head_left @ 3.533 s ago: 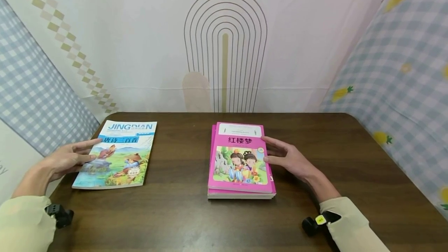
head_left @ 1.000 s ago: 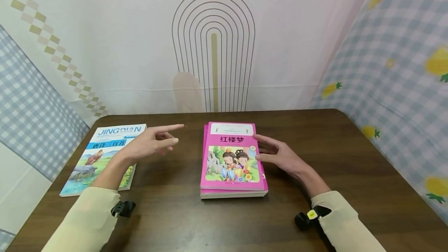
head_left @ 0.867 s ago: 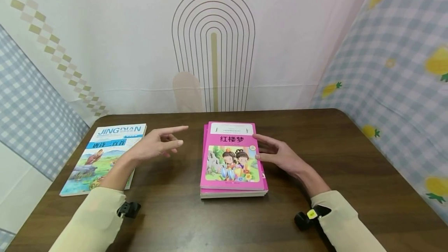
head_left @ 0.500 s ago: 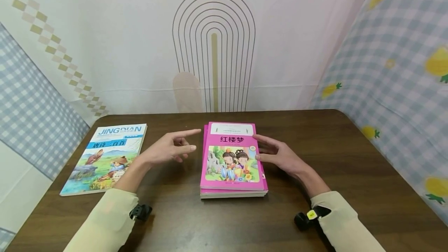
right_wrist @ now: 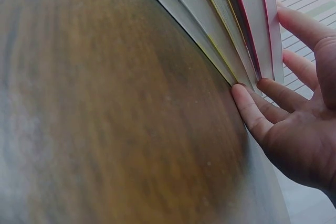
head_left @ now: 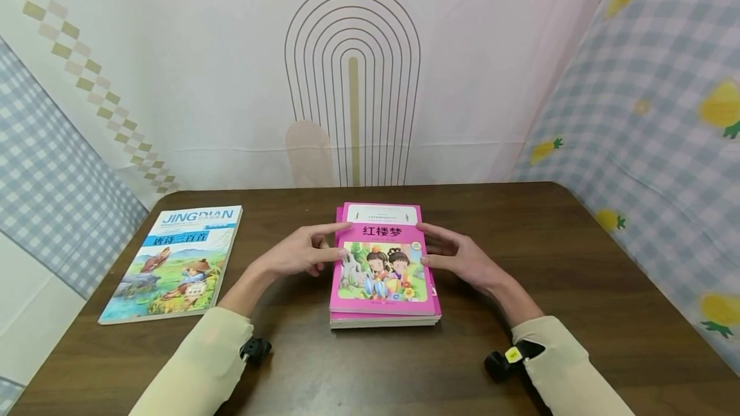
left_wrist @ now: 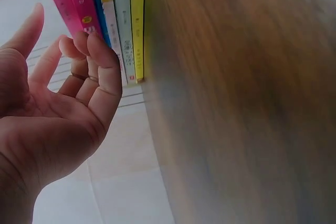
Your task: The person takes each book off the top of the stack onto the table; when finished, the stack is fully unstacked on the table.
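Note:
In the head view, a pink book (head_left: pixel 381 308) with two cartoon figures on its cover tops a stack of several books at mid-table. My left hand (head_left: pixel 293 252) is at the stack's left edge, index finger and thumb tips right at the top book. On the opposite side, my right hand (head_left: pixel 471 265) touches the stack's right edge with its fingertips. The left wrist view shows pink, blue, grey and yellow spines (left_wrist: pixel 124 19) beyond relaxed, bent fingers. Page edges (right_wrist: pixel 210 19) face the right fingers (right_wrist: pixel 286 95), spread along the pile, in the right wrist view.
A blue-green picture book (head_left: pixel 173 268) lies flat at the left of the brown wooden table (head_left: pixel 347 371). A white patterned cloth (head_left: pixel 231 69) hangs behind the table's back edge. Checked blue cloth with pineapples (head_left: pixel 653 146) hangs at the right.
My left hand has left the blue-green book and moved right to the stack's left edge. My right hand has stayed at the right edge. The view has shifted slightly right.

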Available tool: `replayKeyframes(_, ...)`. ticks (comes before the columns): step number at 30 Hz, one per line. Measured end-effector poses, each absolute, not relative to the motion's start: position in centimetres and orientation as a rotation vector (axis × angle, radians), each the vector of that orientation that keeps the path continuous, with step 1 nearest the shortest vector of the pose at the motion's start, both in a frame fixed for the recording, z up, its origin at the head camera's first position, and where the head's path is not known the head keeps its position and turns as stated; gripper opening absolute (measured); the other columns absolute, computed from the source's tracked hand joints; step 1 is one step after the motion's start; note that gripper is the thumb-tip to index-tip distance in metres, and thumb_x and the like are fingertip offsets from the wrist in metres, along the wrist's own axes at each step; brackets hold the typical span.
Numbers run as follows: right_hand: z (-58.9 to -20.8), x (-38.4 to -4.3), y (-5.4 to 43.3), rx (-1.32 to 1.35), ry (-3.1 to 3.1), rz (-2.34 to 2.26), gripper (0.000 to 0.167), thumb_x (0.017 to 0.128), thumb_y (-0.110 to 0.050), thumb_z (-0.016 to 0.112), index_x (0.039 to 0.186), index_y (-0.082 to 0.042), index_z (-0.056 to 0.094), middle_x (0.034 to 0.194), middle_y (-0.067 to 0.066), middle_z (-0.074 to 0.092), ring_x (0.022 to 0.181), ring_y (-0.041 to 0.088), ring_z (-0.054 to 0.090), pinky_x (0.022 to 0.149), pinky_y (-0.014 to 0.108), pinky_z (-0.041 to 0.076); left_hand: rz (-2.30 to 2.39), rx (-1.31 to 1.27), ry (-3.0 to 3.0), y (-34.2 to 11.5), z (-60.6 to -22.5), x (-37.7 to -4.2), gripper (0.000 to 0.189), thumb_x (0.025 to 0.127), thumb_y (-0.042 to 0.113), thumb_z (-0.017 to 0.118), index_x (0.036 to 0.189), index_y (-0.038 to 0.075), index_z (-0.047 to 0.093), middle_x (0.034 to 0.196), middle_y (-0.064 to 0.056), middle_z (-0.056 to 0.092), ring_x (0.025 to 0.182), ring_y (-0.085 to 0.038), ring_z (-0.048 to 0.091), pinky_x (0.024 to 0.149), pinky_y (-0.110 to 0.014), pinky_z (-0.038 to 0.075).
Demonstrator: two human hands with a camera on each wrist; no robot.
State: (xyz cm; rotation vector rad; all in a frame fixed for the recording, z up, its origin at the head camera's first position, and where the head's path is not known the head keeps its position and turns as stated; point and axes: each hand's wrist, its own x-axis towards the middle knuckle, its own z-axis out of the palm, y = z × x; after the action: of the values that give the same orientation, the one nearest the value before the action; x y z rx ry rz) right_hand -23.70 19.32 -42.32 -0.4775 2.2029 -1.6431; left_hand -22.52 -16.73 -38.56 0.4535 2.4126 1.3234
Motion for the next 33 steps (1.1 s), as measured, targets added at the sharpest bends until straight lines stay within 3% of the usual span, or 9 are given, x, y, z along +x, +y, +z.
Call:
replayKeyframes(10,-42.3,-23.7,19.3,-0.46,2.201,-1.645,0.074,0.097,-0.032,0.079,0.162,-0.025,0.044,0.169,0.011,0.038,0.152,0.04,0.044,0.118,0.054,0.046,1.305,0.422,2.419,-15.8,-39.1,-23.1,0.066,0.097,0.032,0.079,0.157,0.03,0.053,0.083,-0.008,0.053,0.066,-0.02,0.054,0.061,-0.03,0.052)
replayKeyframes(33,-42.3,-23.6,19.4,-0.504,2.215,-1.638,0.073,0.098,-0.031,0.078,0.162,-0.024,0.044,0.17,0.011,0.038,0.152,0.041,0.043,0.12,0.056,0.043,1.319,0.413,2.337,-16.9,-39.3,-23.0,0.066,0.102,0.029,0.073,0.162,0.027,0.046,0.074,-0.007,0.062,0.063,-0.019,0.06,0.056,-0.03,0.055)
